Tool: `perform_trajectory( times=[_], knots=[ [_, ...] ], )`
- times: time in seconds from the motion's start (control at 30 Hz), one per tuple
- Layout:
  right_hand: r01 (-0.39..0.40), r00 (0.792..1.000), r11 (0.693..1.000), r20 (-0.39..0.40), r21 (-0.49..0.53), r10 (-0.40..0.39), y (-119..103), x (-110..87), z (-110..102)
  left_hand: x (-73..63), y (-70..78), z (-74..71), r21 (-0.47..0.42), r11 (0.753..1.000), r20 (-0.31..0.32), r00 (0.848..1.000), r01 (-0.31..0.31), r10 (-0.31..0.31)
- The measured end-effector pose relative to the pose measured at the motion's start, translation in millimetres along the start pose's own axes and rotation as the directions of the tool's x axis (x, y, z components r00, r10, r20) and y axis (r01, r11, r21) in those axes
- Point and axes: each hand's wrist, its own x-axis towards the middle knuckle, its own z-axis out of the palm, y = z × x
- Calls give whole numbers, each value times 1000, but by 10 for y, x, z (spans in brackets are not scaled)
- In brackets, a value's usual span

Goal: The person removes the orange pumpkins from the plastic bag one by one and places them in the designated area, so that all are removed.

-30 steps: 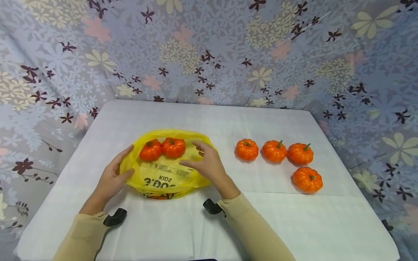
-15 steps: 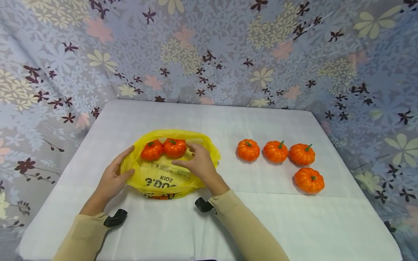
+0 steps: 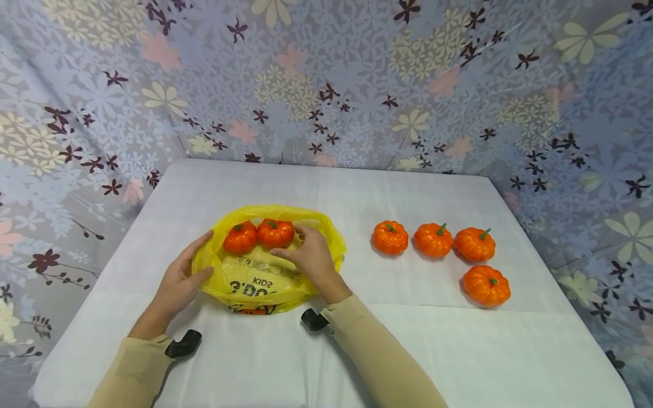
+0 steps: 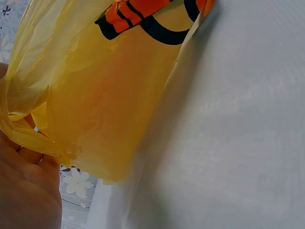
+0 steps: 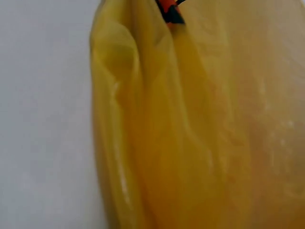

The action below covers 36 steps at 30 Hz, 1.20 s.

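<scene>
A yellow plastic bag (image 3: 257,300) lies on the table with its mouth spread wide. Inside it, side by side at the back, are two small orange toy pumpkins, a left pumpkin (image 3: 240,238) and a right pumpkin (image 3: 276,233). My left hand (image 3: 179,279) holds the bag's left rim, thumb toward the front. In the left wrist view, part of the left hand (image 4: 29,183) shows against the yellow plastic. Reaching into the bag from the right, my right hand (image 3: 312,256) has its fingertips at the right pumpkin's side, thumb spread apart. The right wrist view shows the bag's side (image 5: 157,124), not the hand.
On the white table (image 3: 408,357), to the right of the bag, three pumpkins (image 3: 432,241) stand in a row. Another pumpkin (image 3: 486,286) sits in front of the row's right end. A floral cloth (image 3: 357,85) hangs behind the table.
My right hand has moved left inside the bag, bringing its fingertips up to the right pumpkin. The left hand has stayed at the bag's left rim.
</scene>
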Motion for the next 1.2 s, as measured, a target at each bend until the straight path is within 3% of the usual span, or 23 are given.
perform_trajectory(
  times=[0.33,0.63,0.97,1.2],
  knots=[
    [-51,998,998,-26,-41,50,23,97,79,1,-17,3,-5,1000,9,1000,-13,13],
    [-46,998,999,-44,-29,44,43,129,156,7,-28,-1,-14,1000,9,1000,0,1],
    [-11,1000,1000,-15,18,11,68,53,97,4,-22,-3,-38,999,10,1000,-18,19],
    [-22,1000,998,-2,58,22,83,-18,39,2,-13,22,-15,1000,10,1000,2,-2]
  ],
)
